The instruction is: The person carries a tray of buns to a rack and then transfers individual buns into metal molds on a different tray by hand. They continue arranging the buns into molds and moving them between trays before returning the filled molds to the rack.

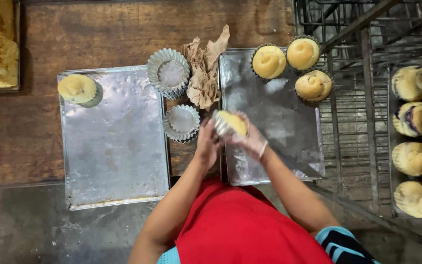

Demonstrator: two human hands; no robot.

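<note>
both hands — left hand (207, 144) and gloved right hand (251, 139) — are clasped round a bun in its fluted tin (229, 123), between the two trays; unmoulding, i'd judge — easing it out gently comes next.

Dark, worn wooden table (123, 34), stained and scratched, fills the upper left; grey concrete floor (30, 230), scuffed and dusty, below its front edge. Metal rack (367, 122) of dark bars and wire grids stands at right, touching the table side. Light is dim, warm, with dull reflections off metal.
</note>
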